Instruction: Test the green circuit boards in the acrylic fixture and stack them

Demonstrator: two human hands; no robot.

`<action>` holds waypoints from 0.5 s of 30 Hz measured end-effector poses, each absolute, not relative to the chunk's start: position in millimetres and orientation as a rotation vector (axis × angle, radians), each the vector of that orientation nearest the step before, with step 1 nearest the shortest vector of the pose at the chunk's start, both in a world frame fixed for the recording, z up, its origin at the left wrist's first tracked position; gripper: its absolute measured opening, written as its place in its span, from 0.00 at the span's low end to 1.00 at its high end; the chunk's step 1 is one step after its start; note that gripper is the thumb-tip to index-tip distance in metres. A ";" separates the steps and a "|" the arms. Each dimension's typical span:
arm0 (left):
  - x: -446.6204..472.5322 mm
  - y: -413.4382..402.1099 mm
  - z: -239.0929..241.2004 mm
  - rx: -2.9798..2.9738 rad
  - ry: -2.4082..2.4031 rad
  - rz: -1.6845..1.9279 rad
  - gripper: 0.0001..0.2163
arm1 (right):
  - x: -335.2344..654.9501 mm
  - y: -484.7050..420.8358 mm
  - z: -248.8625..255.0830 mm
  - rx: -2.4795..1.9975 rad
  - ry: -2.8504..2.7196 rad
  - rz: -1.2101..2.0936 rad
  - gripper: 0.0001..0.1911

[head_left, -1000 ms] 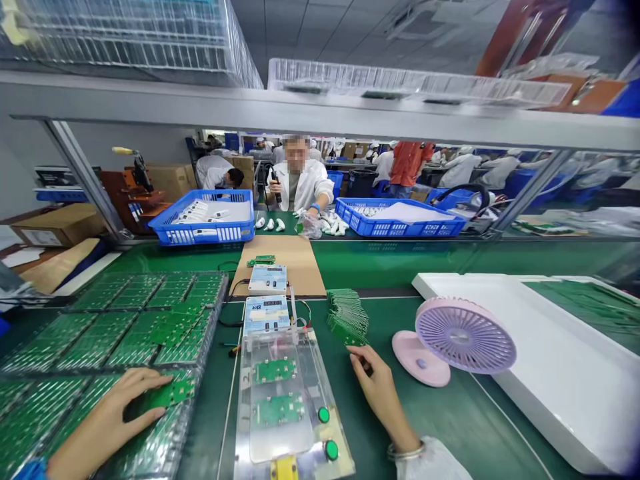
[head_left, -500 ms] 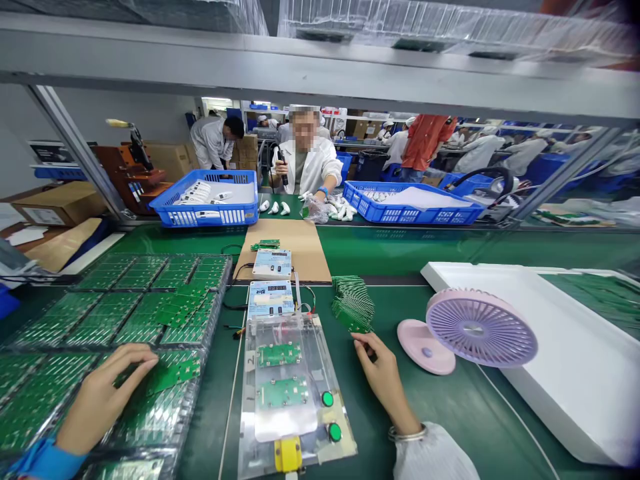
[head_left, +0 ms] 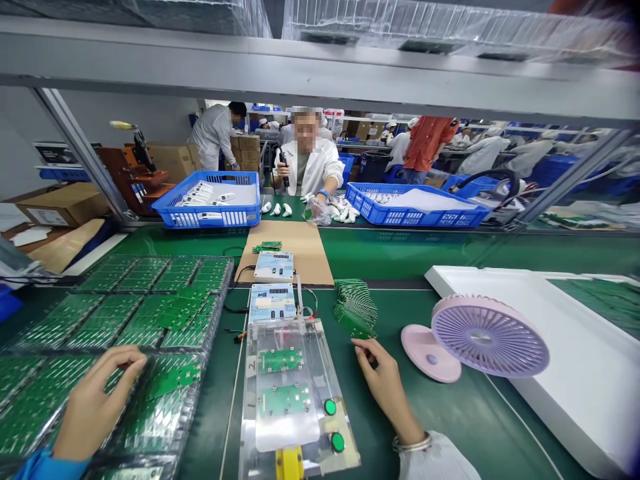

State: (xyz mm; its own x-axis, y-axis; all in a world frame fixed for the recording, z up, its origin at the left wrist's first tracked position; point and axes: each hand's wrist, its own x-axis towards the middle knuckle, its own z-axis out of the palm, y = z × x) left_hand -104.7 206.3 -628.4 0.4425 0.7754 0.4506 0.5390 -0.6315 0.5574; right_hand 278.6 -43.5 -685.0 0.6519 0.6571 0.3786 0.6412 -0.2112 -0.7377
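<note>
Over the left trays of green circuit boards (head_left: 120,313), my left hand (head_left: 97,400) is curled, its thumb and fingertips together. No board shows between them. A loose circuit board (head_left: 175,380) lies just right of those fingertips, on top of a tray. My right hand (head_left: 383,380) hovers low over the green bench with bent fingers, thumb and forefinger apart. Its forefinger is close to the near end of a fanned stack of circuit boards (head_left: 356,308). Between my hands sits a clear test fixture (head_left: 295,433) with two circuit boards (head_left: 283,399) under its plate.
Two blue-white meters (head_left: 273,301) stand behind the fixture, wired to it. A pink fan (head_left: 490,337) and a white foam tray (head_left: 575,373) are at right. Blue baskets (head_left: 207,217) line the far side, where a person in white (head_left: 325,160) holds a dark tool.
My left hand has drawn back to the left, away from the loose board. My right hand has barely moved. The whole view has shifted slightly.
</note>
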 end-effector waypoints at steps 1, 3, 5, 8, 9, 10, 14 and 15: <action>-104.0 205.9 -628.0 2.357 1.127 1.007 0.17 | 278.6 -43.6 -685.2 -1.909 -1.024 0.020 0.16; -103.3 206.2 -626.3 2.382 1.120 0.978 0.17 | 278.8 -43.7 -685.9 -1.915 -1.030 0.021 0.16; -103.2 207.2 -624.5 2.414 1.110 0.954 0.17 | 279.1 -43.6 -686.7 -1.923 -1.040 0.023 0.16; -103.4 208.0 -623.1 2.414 1.113 0.965 0.16 | 279.5 -43.5 -687.2 -1.930 -1.051 0.026 0.16; -103.4 207.9 -623.1 2.396 1.125 0.986 0.16 | 279.5 -43.5 -687.2 -1.932 -1.054 0.029 0.16; -103.2 207.6 -623.4 2.377 1.133 1.002 0.16 | 279.5 -43.5 -687.2 -1.936 -1.057 0.032 0.16; -102.9 207.3 -625.0 2.350 1.108 1.017 0.14 | 279.5 -44.0 -687.4 -1.943 -1.065 0.037 0.16; -103.0 207.6 -625.2 2.361 1.095 1.004 0.14 | 279.4 -44.0 -687.6 -1.942 -1.064 0.037 0.16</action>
State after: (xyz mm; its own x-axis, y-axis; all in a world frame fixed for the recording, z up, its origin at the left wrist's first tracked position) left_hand -103.0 207.6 -625.2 0.4502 0.7682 0.4552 0.5197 -0.6400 0.5660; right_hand 279.4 -44.0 -687.6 0.6302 0.6875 0.3609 0.6609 -0.2310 -0.7141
